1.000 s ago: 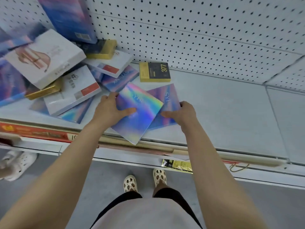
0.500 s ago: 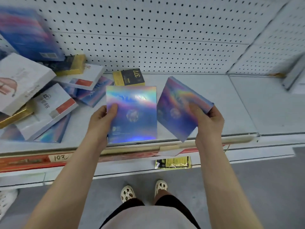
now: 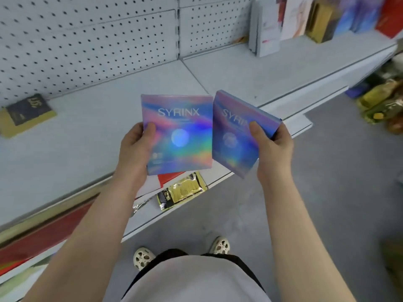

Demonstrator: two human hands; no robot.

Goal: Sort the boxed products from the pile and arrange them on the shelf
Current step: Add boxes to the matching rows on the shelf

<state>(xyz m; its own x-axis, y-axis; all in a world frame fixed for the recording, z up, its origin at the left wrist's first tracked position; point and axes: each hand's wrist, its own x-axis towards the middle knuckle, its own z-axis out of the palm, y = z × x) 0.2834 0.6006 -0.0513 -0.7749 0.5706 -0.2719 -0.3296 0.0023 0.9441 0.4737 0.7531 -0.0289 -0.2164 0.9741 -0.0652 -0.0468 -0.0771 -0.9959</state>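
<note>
I hold two flat holographic boxes printed SYRINX above the front edge of the grey shelf [image 3: 91, 131]. My left hand [image 3: 136, 147] grips the left box [image 3: 181, 131] by its left edge, thumb on the face, and it stands upright facing me. My right hand [image 3: 272, 147] grips the right box [image 3: 233, 136] by its right side, tilted clockwise. The two boxes nearly touch along their inner edges. A black and gold box [image 3: 26, 113] lies flat on the shelf at the far left. The pile is out of view.
Upright boxes [image 3: 265, 29] stand in a row on the shelf section at the upper right. A gold foil packet [image 3: 182, 191] lies on the lower ledge below my hands. Bags [image 3: 381, 105] sit on the floor at the right. A pegboard [image 3: 87, 40] backs the shelf.
Both boxes came off the shelf and now face me. My view swung right: the pile left the frame and the upright row at the upper right appeared.
</note>
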